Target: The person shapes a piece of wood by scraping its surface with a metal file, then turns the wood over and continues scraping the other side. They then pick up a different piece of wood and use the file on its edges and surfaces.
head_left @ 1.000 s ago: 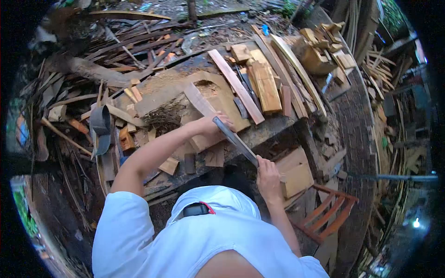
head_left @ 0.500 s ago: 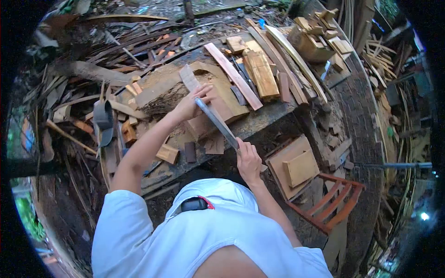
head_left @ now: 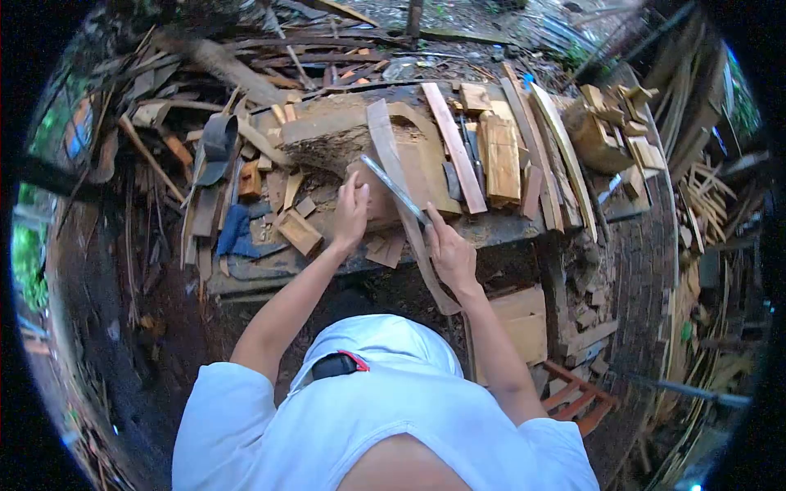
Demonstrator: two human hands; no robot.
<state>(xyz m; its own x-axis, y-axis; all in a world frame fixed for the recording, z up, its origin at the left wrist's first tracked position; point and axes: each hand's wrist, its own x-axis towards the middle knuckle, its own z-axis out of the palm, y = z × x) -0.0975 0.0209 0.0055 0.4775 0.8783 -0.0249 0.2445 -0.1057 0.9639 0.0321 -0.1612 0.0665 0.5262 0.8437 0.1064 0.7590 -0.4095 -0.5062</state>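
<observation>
My right hand (head_left: pixel 452 254) grips the lower end of a narrow metal file (head_left: pixel 393 186), which slants up and left. Beneath the file lies a long curved wooden strip (head_left: pixel 381 131), leaning over a wooden block (head_left: pixel 430 180) on the workbench, its lower end reaching past the bench edge. To the left of the strip, my left hand (head_left: pixel 350 214) is raised, fingers apart and holding nothing. It is near the file's free end but not around it. My right palm hides the file's lower end.
Several planks (head_left: pixel 454 147) and a thick yellowish block (head_left: pixel 499 159) lie on the bench to the right. Small wood offcuts (head_left: pixel 299 231) and a blue cloth (head_left: pixel 239 233) are at left. A reddish slatted wooden piece (head_left: pixel 577 398) stands low at right.
My left hand has let go of the file's far end and moved down and left, opening. The file remains in my right hand. The whole view has shifted and turned.
</observation>
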